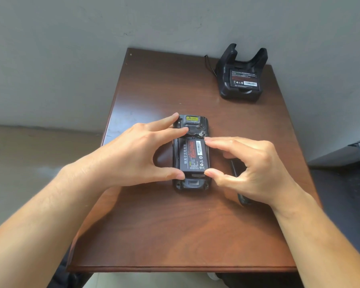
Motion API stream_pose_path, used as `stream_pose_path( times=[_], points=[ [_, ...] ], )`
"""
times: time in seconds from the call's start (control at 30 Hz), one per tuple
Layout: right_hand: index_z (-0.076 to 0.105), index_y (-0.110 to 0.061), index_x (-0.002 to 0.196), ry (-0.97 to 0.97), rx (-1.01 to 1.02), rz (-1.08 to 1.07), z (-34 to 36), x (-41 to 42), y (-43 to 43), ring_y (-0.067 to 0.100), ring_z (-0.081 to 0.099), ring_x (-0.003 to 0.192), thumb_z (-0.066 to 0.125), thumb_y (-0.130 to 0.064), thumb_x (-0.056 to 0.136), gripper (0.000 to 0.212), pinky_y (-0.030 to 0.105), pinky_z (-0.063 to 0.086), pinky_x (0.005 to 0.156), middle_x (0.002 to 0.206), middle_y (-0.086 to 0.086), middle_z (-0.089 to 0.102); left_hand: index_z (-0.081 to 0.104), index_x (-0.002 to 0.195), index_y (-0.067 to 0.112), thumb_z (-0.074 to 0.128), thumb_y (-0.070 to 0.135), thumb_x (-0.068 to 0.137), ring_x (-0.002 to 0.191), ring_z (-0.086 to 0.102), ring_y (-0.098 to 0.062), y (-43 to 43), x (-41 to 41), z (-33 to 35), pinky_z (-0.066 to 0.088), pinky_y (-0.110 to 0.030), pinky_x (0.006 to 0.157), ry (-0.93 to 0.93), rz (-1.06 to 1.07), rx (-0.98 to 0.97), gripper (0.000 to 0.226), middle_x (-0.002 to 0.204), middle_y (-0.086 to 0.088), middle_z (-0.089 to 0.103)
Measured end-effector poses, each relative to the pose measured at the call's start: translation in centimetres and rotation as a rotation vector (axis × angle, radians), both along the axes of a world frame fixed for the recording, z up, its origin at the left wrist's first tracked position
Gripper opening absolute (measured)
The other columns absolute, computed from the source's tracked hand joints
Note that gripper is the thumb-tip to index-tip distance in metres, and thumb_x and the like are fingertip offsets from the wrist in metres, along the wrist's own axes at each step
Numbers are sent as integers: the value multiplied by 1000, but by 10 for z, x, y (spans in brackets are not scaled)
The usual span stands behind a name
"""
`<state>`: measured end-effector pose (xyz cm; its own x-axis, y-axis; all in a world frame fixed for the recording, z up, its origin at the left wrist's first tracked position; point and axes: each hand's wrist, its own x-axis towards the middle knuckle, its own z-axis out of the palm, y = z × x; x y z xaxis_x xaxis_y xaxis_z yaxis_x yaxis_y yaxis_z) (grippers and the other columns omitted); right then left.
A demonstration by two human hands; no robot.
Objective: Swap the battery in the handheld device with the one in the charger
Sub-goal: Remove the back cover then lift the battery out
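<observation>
A black handheld device (pixel 190 183) lies face down in the middle of the brown table (pixel 175 235) with its back cover off. A black battery (pixel 193 155) with a red label sits in its open compartment. My left hand (pixel 131 154) has fingers on the device's top left and its thumb at the battery's lower left corner. My right hand (pixel 252 167) touches the battery's upper right corner with a fingertip and its lower right corner with the thumb. A black charger cradle (pixel 240 94) stands at the far right with a second battery (pixel 244 77) in it.
A black back cover (pixel 237 173) lies on the table under my right hand, mostly hidden. The charger's cable (pixel 210 65) runs off the table's far edge. A grey wall stands behind the table, and a dark surface lies to the right.
</observation>
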<state>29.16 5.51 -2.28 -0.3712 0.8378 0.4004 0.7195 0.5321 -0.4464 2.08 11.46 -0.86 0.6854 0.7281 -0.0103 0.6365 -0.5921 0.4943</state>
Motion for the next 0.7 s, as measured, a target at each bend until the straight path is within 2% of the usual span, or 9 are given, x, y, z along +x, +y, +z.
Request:
stream_pose_path(
  times=[0.1, 0.17, 0.3, 0.4, 0.47, 0.57, 0.7],
  points=[
    [74, -6, 121, 27, -4, -17, -1, 0, 1, 18, 76, 99, 79, -37, 83, 49, 35, 62, 78, 115, 3, 78, 50, 145, 30, 58, 76, 71, 143, 42, -18, 0, 0, 1, 33, -28, 116, -35, 6, 6, 88, 162, -5, 33],
    [75, -6, 120, 52, -17, -28, -1, -1, 2, 17, 76, 96, 77, -36, 85, 46, 37, 61, 78, 112, 3, 79, 57, 140, 30, 59, 73, 75, 139, 47, -17, 0, 0, 1, 38, -32, 114, -71, 9, 6, 77, 159, -5, 38],
    [75, -11, 119, 45, -62, -2, 4, -2, 5, 19, 70, 111, 71, -35, 91, 36, 44, 58, 87, 122, 0, 74, 65, 131, 32, 59, 67, 79, 133, 54, -14, 1, 2, 2, 41, -29, 111, -112, 32, 5, 63, 155, -5, 44],
    [74, -16, 122, 37, -99, 46, 8, -2, 6, 22, 65, 118, 74, -36, 91, 37, 47, 56, 89, 127, 0, 68, 66, 129, 32, 59, 66, 80, 132, 55, -12, 1, 3, 5, 38, -20, 111, -122, 50, -5, 61, 154, -4, 46],
    [76, -15, 119, 33, -60, 55, 7, -4, 6, 24, 66, 114, 78, -29, 89, 33, 46, 56, 87, 124, 1, 68, 67, 129, 32, 59, 65, 80, 131, 55, -10, 1, 3, 6, 34, -14, 110, -131, 55, -12, 59, 153, -4, 47],
    [79, -10, 109, 34, 64, 43, 1, -12, 9, 28, 68, 99, 76, -7, 87, 22, 44, 55, 81, 112, 4, 73, 68, 127, 31, 59, 64, 80, 131, 54, -9, 0, 4, 8, 31, -9, 108, -147, 61, -26, 58, 152, -6, 49],
    [80, -4, 101, 85, 167, 6, -1, -22, 9, 29, 71, 89, 79, 5, 82, 21, 41, 56, 77, 101, 8, 76, 68, 126, 33, 57, 64, 80, 136, 43, 0, -4, 6, 16, 25, -3, 107, -181, 83, -70, 57, 152, -6, 49]
  ],
)
